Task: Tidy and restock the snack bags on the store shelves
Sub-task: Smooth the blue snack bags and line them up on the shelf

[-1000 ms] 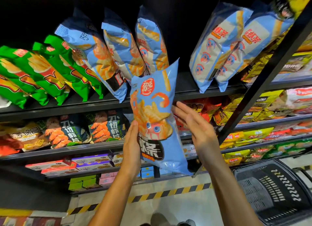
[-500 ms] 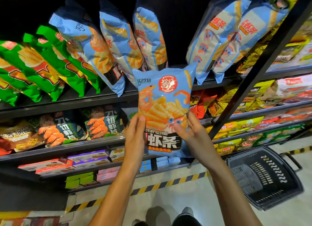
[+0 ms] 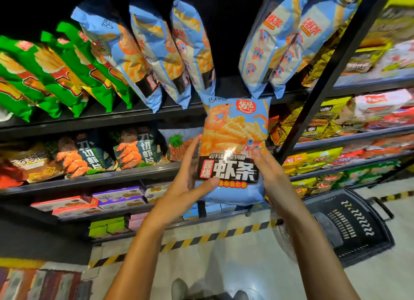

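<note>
black store shelving [image 3: 112, 120] fills the view, tier over tier, with a slanted black upright post [image 3: 331, 75] at the right and pale floor below edged by a yellow-and-black hazard stripe [image 3: 224, 233]. on the top tier lean green chip bags [image 3: 67, 71] at the left, then three light blue shrimp-stick bags [image 3: 156, 53], and after a dark gap two more blue bags [image 3: 280, 37] showing their backs. the tier beneath carries dark shrimp-chip bags [image 3: 134, 149], and lower still sit flat snack boxes [image 3: 116, 196]. yellow and red packets [image 3: 336, 120] crowd the shelves past the post.

held up in front of the shelves, below the gap on the top tier, is one light blue shrimp-stick bag [image 3: 235, 147]. it faces the camera upright, puffed and glossy, with a red round logo near the top, orange prawns and ridged golden sticks across the middle, and a black panel with large white characters low down. its top edge just reaches the front lip of the top tier.

the left hand [image 3: 186, 183] grips the bag's lower left side, thumb laid across the front under the black panel, fingers behind. the right hand [image 3: 271, 176] holds the right edge, fingers bent against the front near a small cartoon prawn.

a black shopping basket [image 3: 349, 223] rests on the floor at the lower right.
</note>
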Demonstrator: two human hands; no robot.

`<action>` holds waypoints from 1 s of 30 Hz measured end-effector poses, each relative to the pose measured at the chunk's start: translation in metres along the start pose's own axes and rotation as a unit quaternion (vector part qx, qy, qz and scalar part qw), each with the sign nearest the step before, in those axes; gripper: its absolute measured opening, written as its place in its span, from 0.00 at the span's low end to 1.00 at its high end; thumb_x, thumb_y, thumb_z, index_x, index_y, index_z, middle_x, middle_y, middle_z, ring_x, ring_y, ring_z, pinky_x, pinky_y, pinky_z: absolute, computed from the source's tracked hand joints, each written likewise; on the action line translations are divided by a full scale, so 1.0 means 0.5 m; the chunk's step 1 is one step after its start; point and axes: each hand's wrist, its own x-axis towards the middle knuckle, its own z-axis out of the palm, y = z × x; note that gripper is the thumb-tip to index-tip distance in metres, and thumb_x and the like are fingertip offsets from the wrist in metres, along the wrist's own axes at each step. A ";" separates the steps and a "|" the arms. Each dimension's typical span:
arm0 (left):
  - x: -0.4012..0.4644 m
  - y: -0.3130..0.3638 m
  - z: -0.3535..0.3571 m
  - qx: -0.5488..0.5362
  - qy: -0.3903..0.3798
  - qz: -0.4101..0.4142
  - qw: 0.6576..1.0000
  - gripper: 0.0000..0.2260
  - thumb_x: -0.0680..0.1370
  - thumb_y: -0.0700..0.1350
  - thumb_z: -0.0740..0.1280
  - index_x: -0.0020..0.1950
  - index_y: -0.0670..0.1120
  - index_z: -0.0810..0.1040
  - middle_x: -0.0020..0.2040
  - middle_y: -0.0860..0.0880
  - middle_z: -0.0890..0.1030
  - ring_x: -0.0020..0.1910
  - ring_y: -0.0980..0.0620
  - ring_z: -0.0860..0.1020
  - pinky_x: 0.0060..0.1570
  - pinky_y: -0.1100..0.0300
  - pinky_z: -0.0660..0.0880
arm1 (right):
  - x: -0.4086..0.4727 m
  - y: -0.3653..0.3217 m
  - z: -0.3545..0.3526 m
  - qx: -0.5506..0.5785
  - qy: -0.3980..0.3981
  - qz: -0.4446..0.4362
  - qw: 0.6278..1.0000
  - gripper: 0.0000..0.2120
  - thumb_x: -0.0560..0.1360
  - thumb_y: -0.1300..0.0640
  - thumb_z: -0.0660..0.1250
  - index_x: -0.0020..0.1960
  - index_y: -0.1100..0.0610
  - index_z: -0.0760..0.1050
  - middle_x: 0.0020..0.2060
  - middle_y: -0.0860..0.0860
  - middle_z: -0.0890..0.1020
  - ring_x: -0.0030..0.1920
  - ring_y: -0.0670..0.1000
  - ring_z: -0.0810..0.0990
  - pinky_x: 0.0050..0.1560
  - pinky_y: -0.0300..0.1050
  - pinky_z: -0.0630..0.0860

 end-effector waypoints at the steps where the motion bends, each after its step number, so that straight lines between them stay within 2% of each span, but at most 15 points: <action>1: -0.006 0.004 0.017 -0.004 0.025 0.002 1.000 0.38 0.79 0.42 0.68 0.82 0.61 0.52 0.75 0.70 0.68 0.75 0.62 0.68 0.69 0.66 0.70 | -0.005 0.003 -0.015 0.005 -0.011 0.013 1.000 0.39 0.72 0.22 0.62 0.78 0.39 0.66 0.74 0.37 0.73 0.75 0.43 0.69 0.78 0.60 0.64; 2: -0.011 0.003 0.033 -0.003 0.049 0.005 0.999 0.36 0.80 0.43 0.67 0.82 0.61 0.53 0.76 0.68 0.67 0.75 0.63 0.68 0.69 0.65 0.70 | -0.012 0.007 -0.031 0.013 -0.025 0.013 1.000 0.40 0.70 0.21 0.62 0.78 0.35 0.64 0.75 0.36 0.71 0.76 0.42 0.67 0.78 0.60 0.63; 4: -0.021 0.003 0.063 0.010 0.091 0.000 0.996 0.32 0.81 0.46 0.65 0.81 0.62 0.57 0.76 0.68 0.66 0.74 0.66 0.68 0.68 0.68 0.70 | -0.033 0.007 -0.062 0.027 -0.045 -0.022 0.998 0.31 0.76 0.28 0.63 0.77 0.32 0.62 0.76 0.34 0.68 0.77 0.41 0.67 0.78 0.61 0.64; 5: -0.025 0.003 0.077 0.016 0.107 -0.006 0.994 0.29 0.82 0.47 0.65 0.81 0.62 0.59 0.75 0.70 0.67 0.73 0.69 0.68 0.65 0.71 0.70 | -0.047 0.005 -0.075 0.029 -0.055 -0.047 0.997 0.27 0.80 0.35 0.63 0.78 0.34 0.62 0.76 0.34 0.68 0.77 0.40 0.67 0.77 0.61 0.65; 7: -0.036 -0.002 0.103 0.024 0.129 -0.019 0.991 0.24 0.84 0.49 0.63 0.79 0.64 0.64 0.74 0.72 0.67 0.71 0.73 0.66 0.64 0.73 0.69 | -0.075 0.008 -0.102 0.016 -0.094 -0.096 0.991 0.27 0.82 0.47 0.65 0.79 0.42 0.63 0.77 0.38 0.67 0.78 0.42 0.65 0.77 0.58 0.67; 9: -0.045 -0.008 0.125 0.025 0.142 -0.039 0.989 0.20 0.85 0.52 0.61 0.77 0.65 0.67 0.75 0.70 0.68 0.72 0.74 0.64 0.70 0.67 0.66 | -0.096 0.017 -0.123 -0.036 -0.154 -0.140 0.977 0.29 0.79 0.54 0.71 0.78 0.48 0.67 0.80 0.41 0.63 0.81 0.44 0.60 0.76 0.52 0.68; 11: -0.050 -0.011 0.144 0.009 0.147 -0.072 0.987 0.18 0.84 0.55 0.61 0.74 0.66 0.71 0.75 0.69 0.69 0.73 0.71 0.65 0.75 0.54 0.62 | -0.110 0.031 -0.135 -0.104 -0.186 -0.180 0.960 0.31 0.76 0.58 0.76 0.76 0.51 0.70 0.80 0.41 0.63 0.81 0.45 0.58 0.78 0.49 0.65; 13: -0.053 -0.009 0.160 -0.017 0.154 -0.108 0.982 0.17 0.83 0.58 0.61 0.72 0.66 0.74 0.75 0.67 0.70 0.76 0.63 0.65 0.78 0.43 0.60 | -0.119 0.044 -0.143 -0.132 -0.179 -0.193 0.956 0.34 0.74 0.56 0.78 0.76 0.49 0.70 0.79 0.40 0.66 0.81 0.44 0.59 0.79 0.53 0.62; 15: -0.058 -0.002 0.175 -0.037 0.155 -0.139 0.977 0.17 0.82 0.58 0.62 0.71 0.66 0.76 0.74 0.67 0.71 0.77 0.60 0.65 0.78 0.39 0.60 | -0.125 0.053 -0.152 -0.130 -0.162 -0.191 0.959 0.34 0.73 0.55 0.78 0.76 0.47 0.71 0.77 0.38 0.68 0.80 0.44 0.62 0.78 0.55 0.63; 18: -0.064 0.009 0.194 -0.098 0.151 -0.153 0.972 0.19 0.77 0.59 0.65 0.68 0.64 0.79 0.71 0.65 0.75 0.74 0.56 0.71 0.73 0.40 0.70 | -0.129 0.062 -0.162 -0.118 -0.134 -0.214 0.960 0.33 0.71 0.55 0.79 0.74 0.49 0.73 0.75 0.40 0.73 0.78 0.44 0.66 0.77 0.52 0.65; 20: -0.068 0.013 0.204 -0.151 0.150 -0.151 0.965 0.19 0.76 0.59 0.66 0.66 0.61 0.82 0.69 0.60 0.79 0.68 0.51 0.78 0.65 0.42 0.78 | -0.127 0.069 -0.166 -0.118 -0.104 -0.242 0.957 0.31 0.70 0.56 0.80 0.71 0.51 0.76 0.72 0.41 0.76 0.77 0.46 0.67 0.77 0.45 0.66; 22: -0.071 0.013 0.209 -0.190 0.152 -0.160 0.957 0.23 0.76 0.59 0.65 0.68 0.55 0.80 0.69 0.52 0.80 0.63 0.45 0.82 0.56 0.45 0.83 | -0.125 0.077 -0.166 -0.112 -0.082 -0.234 0.962 0.29 0.69 0.54 0.80 0.69 0.50 0.79 0.70 0.41 0.78 0.76 0.45 0.69 0.75 0.40 0.66; 24: -0.077 0.013 0.211 -0.204 0.132 -0.166 0.956 0.28 0.77 0.61 0.61 0.74 0.50 0.74 0.68 0.47 0.81 0.61 0.40 0.83 0.53 0.45 0.83 | -0.125 0.079 -0.163 -0.081 -0.052 -0.192 0.977 0.25 0.69 0.50 0.80 0.65 0.49 0.81 0.66 0.42 0.81 0.71 0.43 0.74 0.70 0.37 0.70; 27: -0.082 0.010 0.209 -0.170 0.077 -0.171 0.967 0.32 0.80 0.66 0.54 0.75 0.46 0.72 0.63 0.38 0.83 0.59 0.32 0.82 0.61 0.44 0.80 | -0.125 0.078 -0.155 -0.001 -0.015 -0.149 0.989 0.17 0.71 0.50 0.77 0.58 0.55 0.84 0.53 0.43 0.87 0.57 0.43 0.84 0.56 0.35 0.77; 30: -0.086 0.005 0.215 -0.119 0.032 -0.150 0.981 0.31 0.80 0.68 0.55 0.79 0.54 0.65 0.64 0.38 0.82 0.59 0.32 0.83 0.64 0.41 0.77 | -0.124 0.078 -0.147 0.052 -0.006 -0.113 0.992 0.11 0.74 0.50 0.76 0.50 0.57 0.84 0.41 0.42 0.85 0.46 0.43 0.84 0.46 0.34 0.76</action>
